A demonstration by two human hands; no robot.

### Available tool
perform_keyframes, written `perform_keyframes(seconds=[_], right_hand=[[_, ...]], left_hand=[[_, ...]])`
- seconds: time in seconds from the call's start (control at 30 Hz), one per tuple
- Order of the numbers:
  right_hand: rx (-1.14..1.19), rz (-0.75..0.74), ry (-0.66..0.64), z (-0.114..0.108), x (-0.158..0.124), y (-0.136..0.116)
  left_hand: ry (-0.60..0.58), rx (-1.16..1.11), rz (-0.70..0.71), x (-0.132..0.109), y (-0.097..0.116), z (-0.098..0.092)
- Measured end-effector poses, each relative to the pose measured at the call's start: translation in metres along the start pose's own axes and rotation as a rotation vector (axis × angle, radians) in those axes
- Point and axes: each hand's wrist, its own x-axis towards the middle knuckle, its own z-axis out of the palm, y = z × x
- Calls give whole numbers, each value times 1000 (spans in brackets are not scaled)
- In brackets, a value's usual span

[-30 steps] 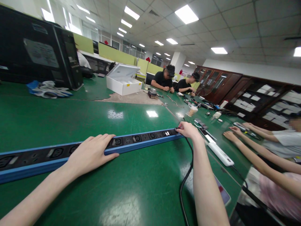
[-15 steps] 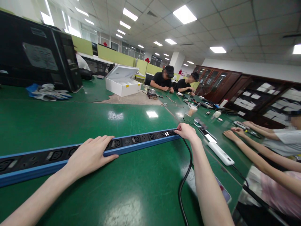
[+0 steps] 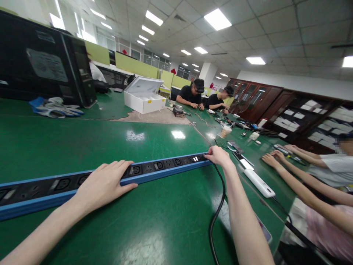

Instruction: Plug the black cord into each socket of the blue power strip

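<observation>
A long blue power strip (image 3: 165,170) with a black face of several sockets lies slantwise across the green table. My left hand (image 3: 106,182) is closed over it left of the middle, thumb along the near side and fingers over the top. At the strip's far right end, my right hand (image 3: 217,156) pinches the end of a black power cord (image 3: 217,217). The fingers mostly cover that end, so how it sits in the strip is hidden. From there the cord bends down toward the near table edge.
A white power strip (image 3: 259,183) and a phone (image 3: 264,228) lie to the right. Co-workers' hands (image 3: 271,159) rest further right. Behind are a white box (image 3: 145,101), gloves (image 3: 55,107), a black computer case (image 3: 44,66) and a cup (image 3: 224,131).
The blue strip and my left hand have shifted very slightly left. Both hands keep the same hold.
</observation>
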Motion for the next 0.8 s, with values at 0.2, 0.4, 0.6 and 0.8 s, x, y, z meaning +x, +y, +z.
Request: perform_keyframes(seconds=[0.2, 0.4, 0.6, 0.8], right_hand=[[14, 13, -24, 2, 3, 0], [23, 11, -17, 3, 1, 0], [73, 32, 20, 7, -6, 2], [88, 77, -5, 9, -6, 2]], left_hand=[[1, 9, 6, 0, 1, -1], [-4, -8, 10, 0, -1, -1], [0, -3, 3, 0, 0, -2], [-8, 1, 4, 0, 2, -2]])
